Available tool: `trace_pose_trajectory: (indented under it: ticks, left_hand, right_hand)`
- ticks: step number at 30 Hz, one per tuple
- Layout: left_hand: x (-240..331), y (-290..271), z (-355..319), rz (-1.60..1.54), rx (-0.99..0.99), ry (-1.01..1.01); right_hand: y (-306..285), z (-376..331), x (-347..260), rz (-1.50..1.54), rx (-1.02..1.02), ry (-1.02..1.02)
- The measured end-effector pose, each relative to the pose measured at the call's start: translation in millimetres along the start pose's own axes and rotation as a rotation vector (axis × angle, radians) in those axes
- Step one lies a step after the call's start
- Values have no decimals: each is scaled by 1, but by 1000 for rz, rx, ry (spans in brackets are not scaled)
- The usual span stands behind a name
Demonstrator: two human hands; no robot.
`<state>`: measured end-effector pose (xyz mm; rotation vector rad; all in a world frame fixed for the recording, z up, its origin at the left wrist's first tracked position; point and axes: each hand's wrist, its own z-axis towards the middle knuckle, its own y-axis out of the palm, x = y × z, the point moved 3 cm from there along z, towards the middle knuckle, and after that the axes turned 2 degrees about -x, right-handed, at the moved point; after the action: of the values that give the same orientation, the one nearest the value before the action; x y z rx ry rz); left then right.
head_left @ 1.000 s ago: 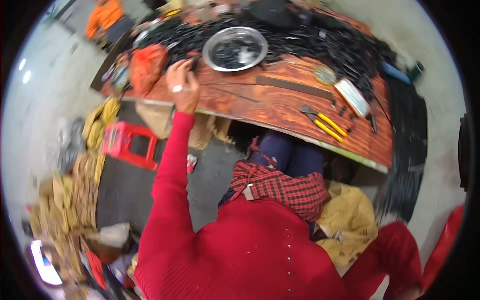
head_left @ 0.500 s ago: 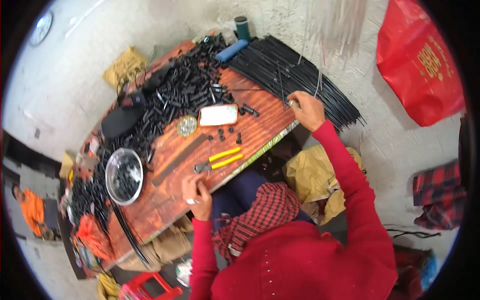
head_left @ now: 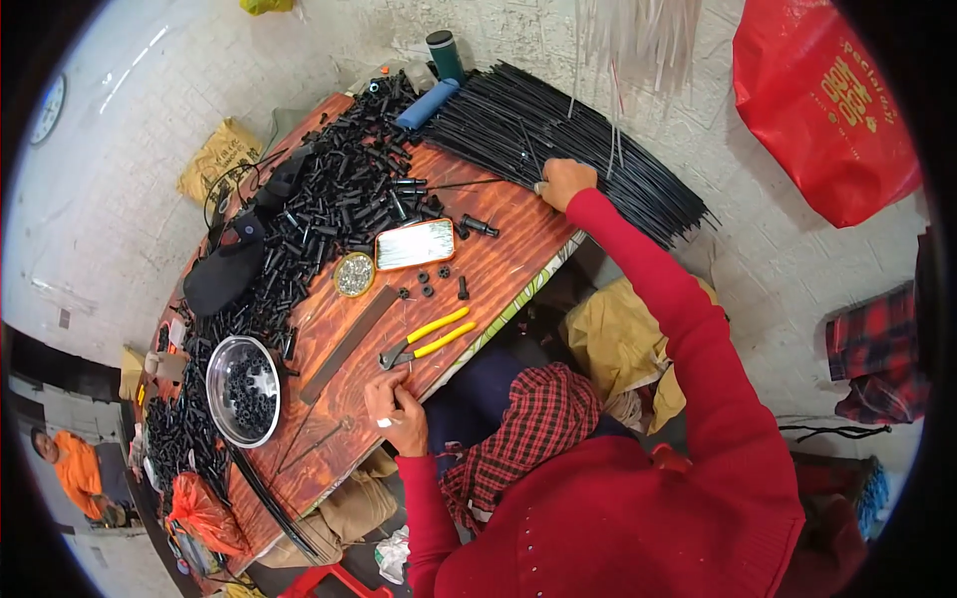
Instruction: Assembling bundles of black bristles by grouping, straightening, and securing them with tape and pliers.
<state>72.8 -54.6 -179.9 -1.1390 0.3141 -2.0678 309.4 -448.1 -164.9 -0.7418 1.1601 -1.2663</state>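
My right hand point(head_left: 569, 183) is at the near edge of a wide bundle of thin black rods point(head_left: 538, 120), its fingers pressed together. One slanting rod leads to the fingertips; what they grip is hidden. My left hand point(head_left: 398, 411) is closed over the table's front edge, fingers curled and a white wrap on one finger; anything inside is too small to name. Just beyond it lie yellow-handled cutting pliers point(head_left: 429, 337). Farther back are a few small black round parts point(head_left: 427, 290), a white-bottomed tray point(head_left: 416, 245) and a round dish of small metal pieces point(head_left: 354, 274).
Black tubular parts point(head_left: 329, 184) heap along the table's back. A clear bowl point(head_left: 216, 409) of black pieces stands left, near a dark flat bar point(head_left: 349, 342) and an orange bag point(head_left: 207, 513). A green cup point(head_left: 445, 55) stands behind. Another person point(head_left: 78, 473) sits far left.
The view has shifted and tilted slightly. My right hand stays at the rod bundle, its fingers more bent and turned downward. My left hand remains closed by the pliers.
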Motion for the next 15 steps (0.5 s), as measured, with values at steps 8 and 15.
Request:
trace_pose_trajectory:
  ticks: [8, 15]
  left_hand:
    - [-1, 3, -1, 85, 6, 31]
    - [2, 4, -1, 104, 22, 54]
  right_hand:
    - [-27, 29, 15, -22, -118, 154]
    - [-36, 28, 40, 169, -35, 64]
